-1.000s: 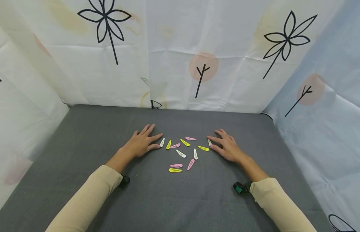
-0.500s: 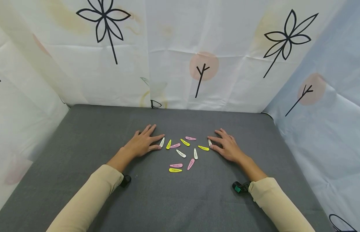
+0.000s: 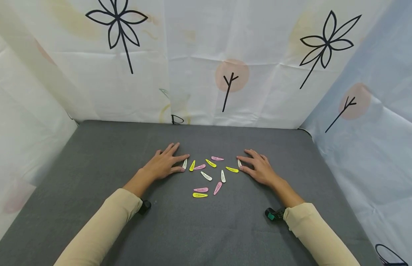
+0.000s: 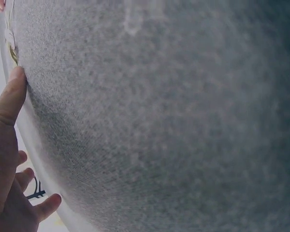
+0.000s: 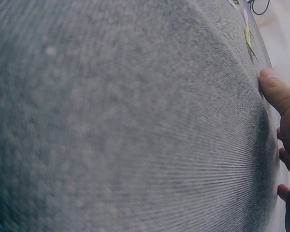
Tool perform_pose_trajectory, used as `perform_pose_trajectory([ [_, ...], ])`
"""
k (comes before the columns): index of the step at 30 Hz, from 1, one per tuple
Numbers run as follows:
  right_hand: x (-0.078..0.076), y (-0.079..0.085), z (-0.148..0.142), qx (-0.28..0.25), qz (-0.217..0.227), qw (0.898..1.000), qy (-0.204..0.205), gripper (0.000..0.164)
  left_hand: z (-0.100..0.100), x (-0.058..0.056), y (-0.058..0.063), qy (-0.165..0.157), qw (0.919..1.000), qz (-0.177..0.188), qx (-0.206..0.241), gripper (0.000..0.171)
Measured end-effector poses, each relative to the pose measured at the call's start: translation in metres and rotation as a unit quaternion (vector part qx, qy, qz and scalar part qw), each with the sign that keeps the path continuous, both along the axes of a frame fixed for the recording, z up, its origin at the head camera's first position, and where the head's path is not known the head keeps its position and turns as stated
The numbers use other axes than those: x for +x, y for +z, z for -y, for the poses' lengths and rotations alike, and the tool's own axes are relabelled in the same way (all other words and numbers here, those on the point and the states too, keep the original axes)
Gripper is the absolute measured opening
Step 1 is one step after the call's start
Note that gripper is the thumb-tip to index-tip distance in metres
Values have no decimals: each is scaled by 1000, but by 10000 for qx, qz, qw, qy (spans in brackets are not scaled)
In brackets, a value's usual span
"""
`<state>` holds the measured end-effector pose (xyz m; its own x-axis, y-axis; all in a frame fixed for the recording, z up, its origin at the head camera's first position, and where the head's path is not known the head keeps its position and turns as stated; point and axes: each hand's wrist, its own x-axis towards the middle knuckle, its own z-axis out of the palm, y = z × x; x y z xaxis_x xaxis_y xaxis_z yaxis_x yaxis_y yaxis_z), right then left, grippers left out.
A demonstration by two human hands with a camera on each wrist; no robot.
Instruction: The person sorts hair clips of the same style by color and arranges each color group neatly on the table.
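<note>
In the head view my left hand (image 3: 162,162) rests on the grey table with its fingers spread. Its index finger and thumb lie at the two ends of a white hair clip (image 3: 184,164). On the other side, my right hand (image 3: 260,168) rests the same way, thumb and index finger at the ends of another white hair clip (image 3: 239,163), partly covered. Between the hands lie several snap hair clips, among them a yellow clip (image 3: 200,195), a pink clip (image 3: 217,188) and a white clip (image 3: 206,176). The wrist views show the left thumb (image 4: 14,92) and right thumb (image 5: 275,89) near the cloth.
Grey cloth (image 3: 206,236) covers the table. A white printed curtain (image 3: 196,74) stands behind its far edge, with more curtain along both sides. Dark wrist cameras (image 3: 274,214) sit by the sleeve cuffs.
My left hand has edged slightly right, its index fingertip closer to the far end of the white hair clip. My right hand has barely moved. The clips lie as before.
</note>
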<state>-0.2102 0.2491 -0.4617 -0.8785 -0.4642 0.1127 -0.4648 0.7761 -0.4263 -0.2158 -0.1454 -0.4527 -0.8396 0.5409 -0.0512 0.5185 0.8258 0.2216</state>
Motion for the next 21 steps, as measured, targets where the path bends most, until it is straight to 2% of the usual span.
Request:
perform_pose_trajectory([
  [7,1,-1,0,-40,-2,10000,-40,47,-1,3,1,41,9990,163,408,59],
  [12,1,-2,1,2,4,10000,-71,47,1,4,-3,124,9986,138,494,60],
  [21,2,-1,1,-32,28,10000,-74,47,24,12,-4,268,9971,-12,713,59],
])
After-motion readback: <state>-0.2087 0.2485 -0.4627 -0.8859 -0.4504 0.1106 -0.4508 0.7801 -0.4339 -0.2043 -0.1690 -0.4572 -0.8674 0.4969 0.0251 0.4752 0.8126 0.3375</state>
